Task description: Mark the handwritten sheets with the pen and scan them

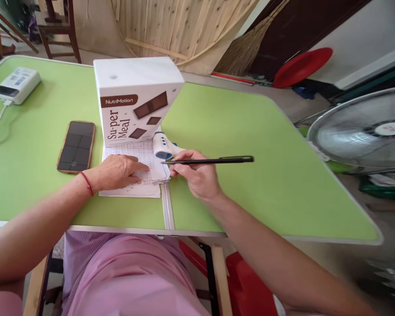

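Observation:
My right hand point(197, 175) grips a black pen point(224, 160), held almost level, its tip pointing left over the right part of the handwritten sheets point(148, 153). Whether the tip touches the paper I cannot tell. My left hand point(123, 170) lies on those sheets with the index finger stretched out and holds nothing; a red cord bracelet circles that wrist. Under the top sheets a further white page point(128, 191) sticks out towards me. Behind the papers stands a white and brown box point(118, 118) marked Su-per Meal. A white and blue device like an infrared thermometer point(163, 147) lies beside my right fingers.
A phone point(76, 147) lies left of the papers on the green folding table point(237, 118). Farther left is a white power bank point(18, 85) with a cable. A fan point(365, 127) stands past the table's right edge, and a wooden chair point(57, 28) is behind.

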`<act>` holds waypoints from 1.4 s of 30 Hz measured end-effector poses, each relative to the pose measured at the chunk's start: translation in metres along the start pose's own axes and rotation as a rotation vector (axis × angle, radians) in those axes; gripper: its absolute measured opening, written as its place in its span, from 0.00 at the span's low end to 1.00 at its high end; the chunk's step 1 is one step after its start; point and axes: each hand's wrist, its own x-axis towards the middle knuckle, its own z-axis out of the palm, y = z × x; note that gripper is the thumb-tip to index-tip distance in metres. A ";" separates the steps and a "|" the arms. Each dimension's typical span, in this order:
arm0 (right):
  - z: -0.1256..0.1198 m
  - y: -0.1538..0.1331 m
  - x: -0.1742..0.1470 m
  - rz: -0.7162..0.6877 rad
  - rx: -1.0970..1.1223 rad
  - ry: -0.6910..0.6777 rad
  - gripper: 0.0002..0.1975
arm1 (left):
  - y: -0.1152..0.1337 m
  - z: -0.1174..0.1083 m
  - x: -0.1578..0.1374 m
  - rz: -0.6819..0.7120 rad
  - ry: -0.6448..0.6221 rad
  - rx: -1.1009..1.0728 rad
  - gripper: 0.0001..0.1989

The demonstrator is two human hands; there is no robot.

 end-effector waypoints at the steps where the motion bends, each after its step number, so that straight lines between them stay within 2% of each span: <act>1: 0.005 0.004 -0.002 -0.005 0.031 0.021 0.07 | 0.001 0.000 0.000 0.001 -0.014 0.036 0.17; 3: 0.010 0.009 -0.006 -0.022 0.003 0.063 0.05 | 0.003 -0.001 -0.001 0.015 -0.038 0.111 0.17; 6: 0.010 0.012 -0.011 -0.075 -0.175 0.103 0.03 | 0.006 -0.002 -0.002 0.037 -0.047 0.188 0.17; 11: 0.008 0.010 -0.011 -0.186 -0.309 0.078 0.05 | 0.010 -0.004 -0.001 0.023 -0.067 0.219 0.17; 23: 0.010 0.006 -0.011 -0.202 -0.342 -0.010 0.05 | 0.008 0.000 -0.002 0.039 -0.019 0.178 0.16; 32: 0.008 0.008 -0.012 -0.247 -0.306 -0.024 0.05 | 0.009 -0.001 -0.002 0.034 -0.034 0.166 0.16; 42: 0.008 0.007 -0.012 -0.217 -0.314 -0.015 0.05 | 0.007 0.000 -0.003 0.037 -0.034 0.155 0.17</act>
